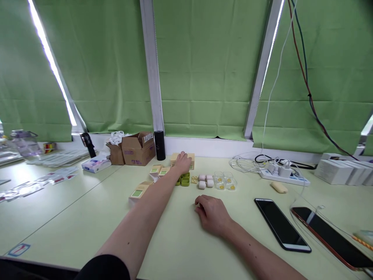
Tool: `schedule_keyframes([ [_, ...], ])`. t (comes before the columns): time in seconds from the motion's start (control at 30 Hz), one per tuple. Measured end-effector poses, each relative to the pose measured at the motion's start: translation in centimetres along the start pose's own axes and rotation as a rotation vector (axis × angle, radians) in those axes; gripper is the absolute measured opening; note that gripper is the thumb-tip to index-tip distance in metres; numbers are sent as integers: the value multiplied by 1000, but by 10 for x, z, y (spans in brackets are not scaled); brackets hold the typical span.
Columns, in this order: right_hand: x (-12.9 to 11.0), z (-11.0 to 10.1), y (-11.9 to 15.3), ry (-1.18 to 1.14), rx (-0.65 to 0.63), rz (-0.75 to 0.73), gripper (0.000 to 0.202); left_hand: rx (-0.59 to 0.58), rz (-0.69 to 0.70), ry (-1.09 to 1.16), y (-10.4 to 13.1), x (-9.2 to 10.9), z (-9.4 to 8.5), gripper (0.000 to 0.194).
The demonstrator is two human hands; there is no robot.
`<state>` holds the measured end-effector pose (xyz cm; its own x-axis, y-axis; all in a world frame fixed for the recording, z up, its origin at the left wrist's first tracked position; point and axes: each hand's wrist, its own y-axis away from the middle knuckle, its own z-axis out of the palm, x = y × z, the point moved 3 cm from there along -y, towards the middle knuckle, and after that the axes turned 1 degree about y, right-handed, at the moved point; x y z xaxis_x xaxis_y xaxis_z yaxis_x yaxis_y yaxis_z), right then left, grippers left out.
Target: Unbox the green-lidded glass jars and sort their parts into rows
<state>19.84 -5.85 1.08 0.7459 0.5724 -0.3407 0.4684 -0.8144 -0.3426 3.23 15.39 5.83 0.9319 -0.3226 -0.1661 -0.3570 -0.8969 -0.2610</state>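
Tan box [192, 158] partly covered by left hand [182, 161], grip can't be told, right hand [214, 214] left half open, purple words on brown box [138, 151] too small to be read.

Left arm [151, 217] extends far forward; left hand [182, 163] faces palm down. Right forearm [253, 249] angles inward; right hand [214, 214] sits nearer, fingers [203, 199] loosely curled.

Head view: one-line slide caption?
Left hand at a tan box beyond green containers; right hand loosely curled, nearer the camera.
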Motion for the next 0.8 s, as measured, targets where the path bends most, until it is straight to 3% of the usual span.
schedule_keyframes([
  [0.53,1,-2,0,-2,30,4,16,17,15,108,-3,10,-12,47],
  [0.67,5,-4,-1,2,63,6,15,50,20,165,0,13,-31,42],
  [0.8,12,-9,-3,6,132,33,11,110,29,250,4,18,-65,36],
])
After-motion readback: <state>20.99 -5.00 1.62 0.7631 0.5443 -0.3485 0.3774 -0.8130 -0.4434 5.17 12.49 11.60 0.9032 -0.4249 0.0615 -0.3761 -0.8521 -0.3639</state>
